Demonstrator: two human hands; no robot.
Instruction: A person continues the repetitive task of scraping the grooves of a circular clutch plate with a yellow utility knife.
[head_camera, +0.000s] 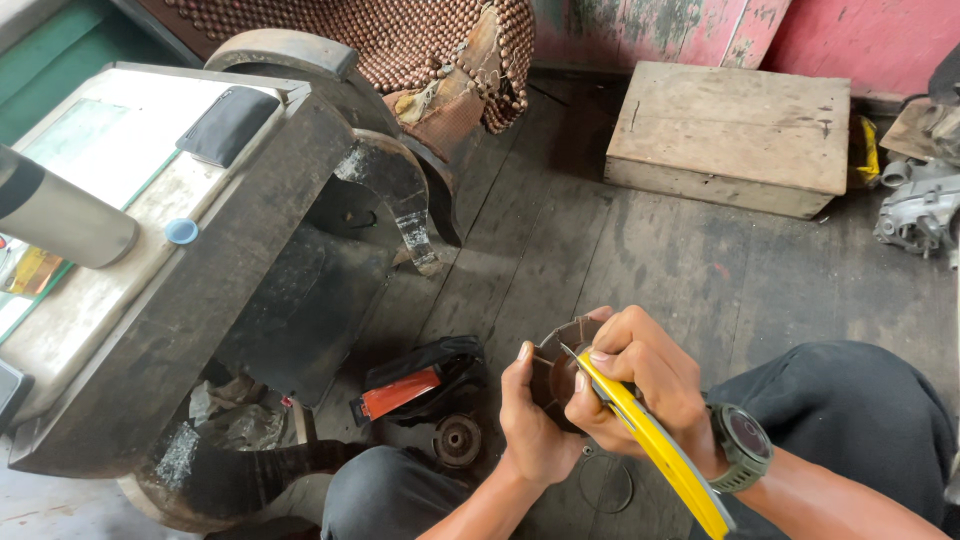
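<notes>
Yellow-handled knife (650, 440) pinched in the right hand (645, 385), tip set inside the dark round part (555, 375). Part cupped by the left hand (530, 420), just right of the small pulley (457, 440) on the floor (620, 260). Best scraped gently, blade angled away from the fingers (518, 362).

wooden box (728, 135) behind hands, table (150, 300) left

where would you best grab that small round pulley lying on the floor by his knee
Probably by its outer rim, coming straight down from above. The round pulley lies flat on the wooden floor, hub up, with the left hand close on its right.
</notes>
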